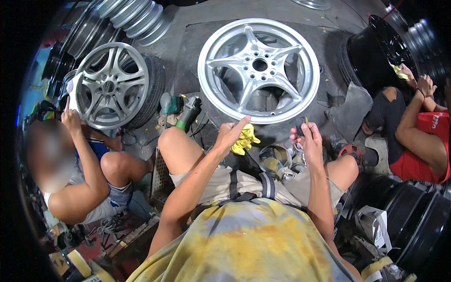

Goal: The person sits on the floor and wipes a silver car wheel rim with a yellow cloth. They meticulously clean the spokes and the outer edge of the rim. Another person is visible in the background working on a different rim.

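Workshop floor (pixel 186 16), 1 central wheel (pixel 281 83), left grip (pixel 228 134) closed on 1 yellow cloth (pixel 243 143), right grip (pixel 310 137) pinching 1 dark piece (pixel 299 125)

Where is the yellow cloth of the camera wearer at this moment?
In the head view, the yellow cloth is near the centre, in the person's left hand, just below the middle silver wheel.

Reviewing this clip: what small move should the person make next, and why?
Probably bring the yellow cloth up against the near edge of the silver wheel. The left hand already holds the cloth just below that edge in the view, and the wheel faces up in front of the person.
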### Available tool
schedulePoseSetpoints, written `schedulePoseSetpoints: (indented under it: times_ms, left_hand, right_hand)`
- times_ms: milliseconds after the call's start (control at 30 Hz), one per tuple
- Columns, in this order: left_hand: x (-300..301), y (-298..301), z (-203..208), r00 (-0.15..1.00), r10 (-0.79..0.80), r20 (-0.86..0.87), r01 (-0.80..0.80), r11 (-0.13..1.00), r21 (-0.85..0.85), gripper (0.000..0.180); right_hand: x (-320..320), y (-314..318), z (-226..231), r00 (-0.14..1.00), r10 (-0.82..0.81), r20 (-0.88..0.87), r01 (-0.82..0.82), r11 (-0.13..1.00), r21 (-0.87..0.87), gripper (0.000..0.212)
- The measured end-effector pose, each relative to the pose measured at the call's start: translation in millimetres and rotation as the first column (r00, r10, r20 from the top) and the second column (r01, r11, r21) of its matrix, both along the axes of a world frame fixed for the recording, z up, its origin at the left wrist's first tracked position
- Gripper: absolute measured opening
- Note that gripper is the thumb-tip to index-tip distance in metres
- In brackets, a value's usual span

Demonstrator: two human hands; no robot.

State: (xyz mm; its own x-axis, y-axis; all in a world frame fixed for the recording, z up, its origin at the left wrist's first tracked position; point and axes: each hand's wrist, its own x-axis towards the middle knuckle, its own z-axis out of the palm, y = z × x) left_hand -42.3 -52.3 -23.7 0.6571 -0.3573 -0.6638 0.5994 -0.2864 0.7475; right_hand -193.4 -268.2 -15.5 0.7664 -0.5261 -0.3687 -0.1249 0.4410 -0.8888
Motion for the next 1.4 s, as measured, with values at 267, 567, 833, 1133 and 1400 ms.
schedulePoseSetpoints:
  times_ms: [267,567,833,1133,1400]
  left_hand:
    - [30,8,7,0.991,0.065,0.114,-0.074,0.994,0.074,0.048]
    - [16,-15,-24,0.991,0.110,0.073,-0.116,0.990,0.082,0.067]
    - [44,8,-27,0.966,-0.030,0.256,-0.017,0.984,0.179,0.066]
    - [207,63,25,0.822,-0.526,0.219,0.318,0.742,0.590,0.081]
    - [281,59,26,0.688,-0.608,0.395,0.155,0.656,0.739,0.079]
  right_hand:
    - [4,5,-7,0.997,0.080,-0.017,-0.082,0.978,-0.191,0.013]
    - [11,9,3,0.994,0.072,0.080,-0.078,0.994,0.075,0.018]
    - [20,18,7,0.971,0.228,-0.069,-0.237,0.902,-0.361,0.018]
    - [102,68,30,0.837,0.514,-0.186,-0.316,0.178,-0.932,0.023]
    - [121,72,22,0.756,0.599,-0.264,-0.370,0.057,-0.927,0.023]
